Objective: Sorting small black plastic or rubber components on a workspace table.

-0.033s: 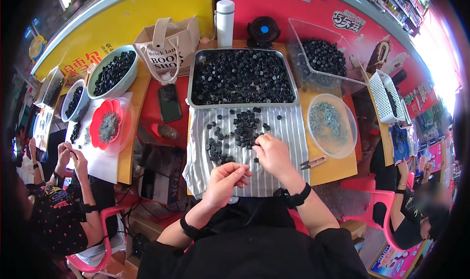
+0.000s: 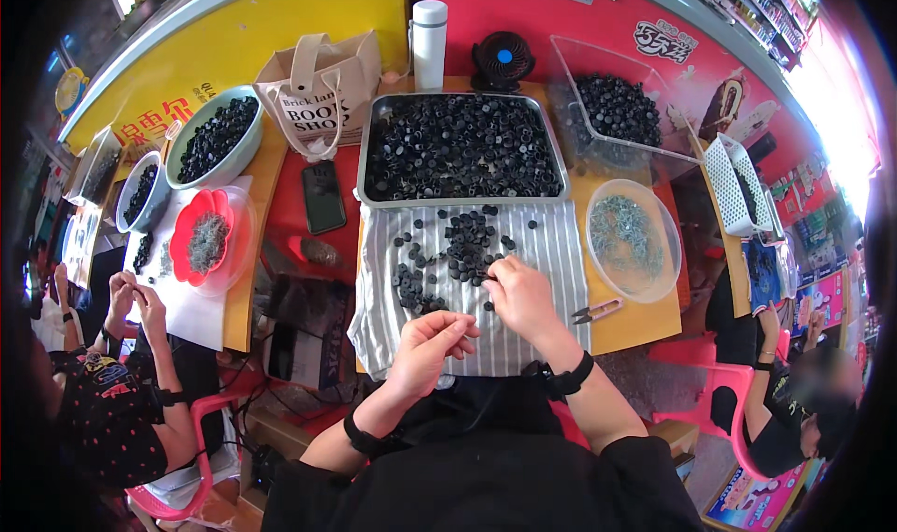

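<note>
Many small black caps fill the big metal tray (image 2: 464,146) at the far edge of the bench (image 2: 628,322), and it looks nearly full, so I think a lot of the work is left. A striped cloth (image 2: 523,340) lies just in front of the tray, at the near edge, and a small pile of black caps (image 2: 455,252) sits on its far half. A clear tub (image 2: 617,112) at the far right corner holds more caps, and a clear bowl (image 2: 633,241) by the right edge holds little shiny metal bits. Small snips (image 2: 596,310) lie just beside that bowl. The right hand (image 2: 521,294) rests on the cloth with its fingers bent down at the edge of the pile, pinching at one cap, I think. The left hand (image 2: 432,340) hovers near it, fingers curled in; I cannot tell if it holds anything. A dark phone (image 2: 323,197) lies on the red part of the bench to the left, behind it a paper bag (image 2: 322,88), and a white bottle (image 2: 430,29) and a little fan (image 2: 502,60) stand at the far edge. Another person (image 2: 121,383) works at a table on the left with bowls of caps. The wall behind is yellow and red.
</note>
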A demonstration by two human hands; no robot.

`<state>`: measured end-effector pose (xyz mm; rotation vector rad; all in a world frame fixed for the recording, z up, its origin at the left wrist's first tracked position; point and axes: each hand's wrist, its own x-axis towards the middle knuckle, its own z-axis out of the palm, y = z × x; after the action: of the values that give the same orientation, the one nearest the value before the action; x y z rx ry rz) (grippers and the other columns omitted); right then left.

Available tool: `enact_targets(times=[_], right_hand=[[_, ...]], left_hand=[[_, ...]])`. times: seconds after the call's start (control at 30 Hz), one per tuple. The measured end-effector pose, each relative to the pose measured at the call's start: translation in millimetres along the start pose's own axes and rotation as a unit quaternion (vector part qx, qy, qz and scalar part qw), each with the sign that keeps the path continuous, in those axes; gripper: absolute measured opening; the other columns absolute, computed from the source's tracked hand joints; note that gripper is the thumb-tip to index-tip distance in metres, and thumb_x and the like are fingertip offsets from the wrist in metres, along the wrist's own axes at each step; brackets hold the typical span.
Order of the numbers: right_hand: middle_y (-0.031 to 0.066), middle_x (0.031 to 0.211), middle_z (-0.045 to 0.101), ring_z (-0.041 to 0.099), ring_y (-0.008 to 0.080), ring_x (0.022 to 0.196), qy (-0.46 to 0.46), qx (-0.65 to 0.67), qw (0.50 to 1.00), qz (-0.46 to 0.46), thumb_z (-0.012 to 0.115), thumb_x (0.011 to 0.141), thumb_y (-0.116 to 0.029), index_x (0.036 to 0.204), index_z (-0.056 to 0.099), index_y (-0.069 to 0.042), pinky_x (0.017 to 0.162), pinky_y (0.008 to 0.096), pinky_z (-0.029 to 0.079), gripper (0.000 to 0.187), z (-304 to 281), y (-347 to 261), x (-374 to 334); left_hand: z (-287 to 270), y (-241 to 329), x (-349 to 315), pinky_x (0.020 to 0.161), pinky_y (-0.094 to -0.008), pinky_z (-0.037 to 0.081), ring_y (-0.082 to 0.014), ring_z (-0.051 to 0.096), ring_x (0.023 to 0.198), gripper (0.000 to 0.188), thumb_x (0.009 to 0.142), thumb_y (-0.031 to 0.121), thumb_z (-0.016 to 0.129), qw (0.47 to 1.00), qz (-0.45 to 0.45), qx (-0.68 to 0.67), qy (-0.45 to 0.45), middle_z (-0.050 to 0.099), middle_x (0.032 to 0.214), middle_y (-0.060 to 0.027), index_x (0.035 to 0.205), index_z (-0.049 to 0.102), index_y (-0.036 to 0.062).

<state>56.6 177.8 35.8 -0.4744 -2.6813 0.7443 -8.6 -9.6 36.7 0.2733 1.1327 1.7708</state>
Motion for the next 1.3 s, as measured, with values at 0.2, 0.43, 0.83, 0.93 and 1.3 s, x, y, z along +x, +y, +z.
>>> enact_targets(times=[0.2,0.43,0.83,0.93,1.3], right_hand=[[0.0117,0.082,0.056,0.06,0.0322,0.076,0.048,0.021,0.998,-0.047,0.066,0.08,-0.007,0.086,0.058,-0.004,0.063,0.0414,0.048,0.01,-6,-5,-9],[0.0081,0.087,0.06,0.059,0.0243,0.075,0.134,0.173,0.966,-0.142,0.069,0.069,0.005,0.086,0.065,-0.003,0.058,0.0329,0.047,0.019,-14,-37,-50],[0.012,0.087,0.06,0.06,0.0271,0.076,0.155,0.204,0.966,-0.011,0.063,0.076,0.006,0.089,0.065,-0.001,0.065,0.0331,0.049,0.015,-30,-9,-43],[0.0127,0.085,0.059,0.061,0.0285,0.075,0.162,0.109,0.981,0.013,0.063,0.077,0.003,0.088,0.065,-0.002,0.066,0.0347,0.048,0.013,-35,45,-14],[0.0082,0.081,0.054,0.059,0.0294,0.078,0.001,-0.054,0.998,-0.041,0.067,0.074,-0.002,0.081,0.065,-0.006,0.065,0.0401,0.047,0.008,-40,55,14]], left_hand=[[1,-7,5,0.067,-0.0234,0.049,-0.0114,0.064,0.076,0.023,0.097,0.014,0.056,1.0,0.002,-0.023,0.006,0.069,0.096,-0.0101,0.111,0.063,-0.0022],[3,-16,3,0.073,-0.0302,0.054,-0.0168,0.066,0.082,0.023,0.096,0.009,0.057,0.984,-0.007,-0.173,-0.042,0.069,0.096,-0.0123,0.114,0.064,-0.0026],[0,-23,9,0.077,-0.0309,0.052,-0.0196,0.066,0.081,0.016,0.087,0.001,0.065,0.967,-0.019,-0.25,-0.047,0.069,0.092,-0.0108,0.103,0.068,0.0001],[-4,-25,12,0.076,-0.0303,0.052,-0.0194,0.065,0.081,0.016,0.087,0.001,0.065,0.966,-0.02,-0.249,-0.066,0.069,0.091,-0.0102,0.103,0.067,0.0001],[-10,-34,14,0.075,-0.0313,0.049,-0.0209,0.063,0.082,0.017,0.088,0.004,0.065,0.967,0.01,-0.238,-0.086,0.067,0.094,-0.0117,0.105,0.065,-0.0007]])
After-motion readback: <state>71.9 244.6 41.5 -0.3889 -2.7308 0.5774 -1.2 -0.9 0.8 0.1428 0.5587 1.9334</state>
